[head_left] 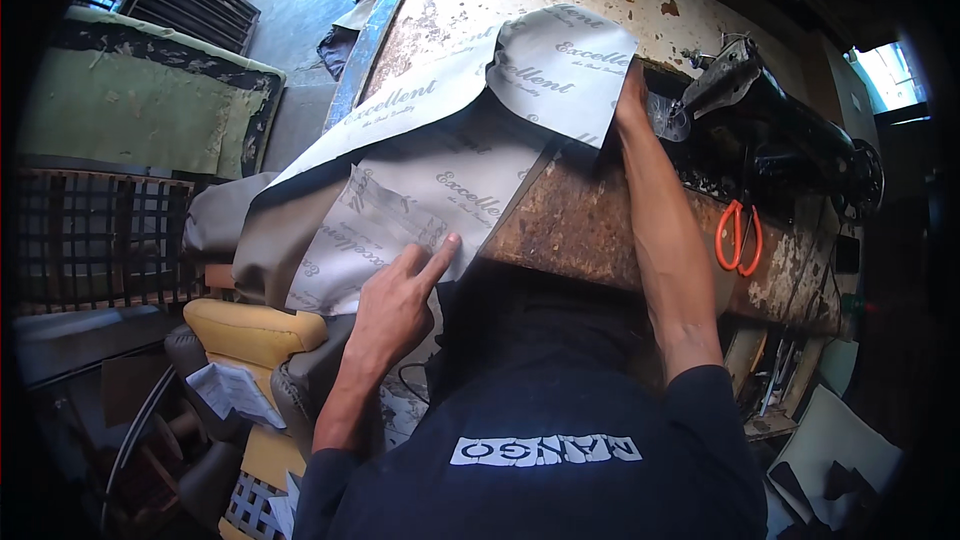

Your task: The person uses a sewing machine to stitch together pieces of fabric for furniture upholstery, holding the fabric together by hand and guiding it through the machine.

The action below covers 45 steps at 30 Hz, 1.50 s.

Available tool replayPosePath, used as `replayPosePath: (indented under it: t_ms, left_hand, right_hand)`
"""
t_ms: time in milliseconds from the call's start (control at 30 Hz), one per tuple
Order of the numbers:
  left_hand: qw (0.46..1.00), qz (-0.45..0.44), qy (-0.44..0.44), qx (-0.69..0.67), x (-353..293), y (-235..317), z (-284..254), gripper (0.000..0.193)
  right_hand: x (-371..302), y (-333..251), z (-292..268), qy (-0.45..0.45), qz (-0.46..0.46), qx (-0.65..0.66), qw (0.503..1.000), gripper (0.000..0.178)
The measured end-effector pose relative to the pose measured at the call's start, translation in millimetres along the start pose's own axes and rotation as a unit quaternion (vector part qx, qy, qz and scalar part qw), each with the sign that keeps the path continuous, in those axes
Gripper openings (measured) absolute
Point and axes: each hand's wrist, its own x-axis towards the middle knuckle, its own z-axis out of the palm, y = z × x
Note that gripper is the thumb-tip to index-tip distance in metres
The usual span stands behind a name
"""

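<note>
A large sheet of grey material [430, 165], its pale printed backing facing up, lies across a worn, rust-stained sewing table [590, 225] and hangs off the left edge. My left hand [400, 305] presses on the sheet's lower edge with the index finger stretched out. My right hand [630, 100] reaches far forward and holds down the folded-over flap of the sheet beside the black sewing machine [790, 140]. The fingertips of my right hand are hidden under the flap and machine head.
Orange-handled scissors [738, 235] lie on the table right of my right forearm. A yellow cushioned seat [250, 330] and grey pieces sit at lower left. A green padded panel [140, 105] and dark metal grilles [90, 240] stand on the left.
</note>
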Motion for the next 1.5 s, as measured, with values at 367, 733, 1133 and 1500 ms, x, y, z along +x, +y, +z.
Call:
replayPosePath:
  t_ms: [367,733,1133,1500]
  left_hand:
    - [0.995,0.039,-0.003,0.087,16.4,5.8,-9.6,0.062]
    - [0.99,0.104,0.099,-0.003,70.3,-32.6,9.8,0.024]
    - [0.995,0.095,0.02,0.039,72.7,-30.5,5.5,0.052]
    - [0.986,0.111,-0.016,0.121,75.0,-26.2,9.2,0.055]
  right_hand:
    - [9.7,-1.1,31.5,0.045,-0.164,-0.196,0.966,0.053]
    - [1.9,-25.4,37.9,0.013,-0.252,-0.108,0.962,0.043]
    - [21.2,-15.3,12.9,-0.081,-0.061,0.142,0.985,0.061]
    - [27.5,-3.9,1.7,0.163,-0.323,-0.199,0.911,0.034]
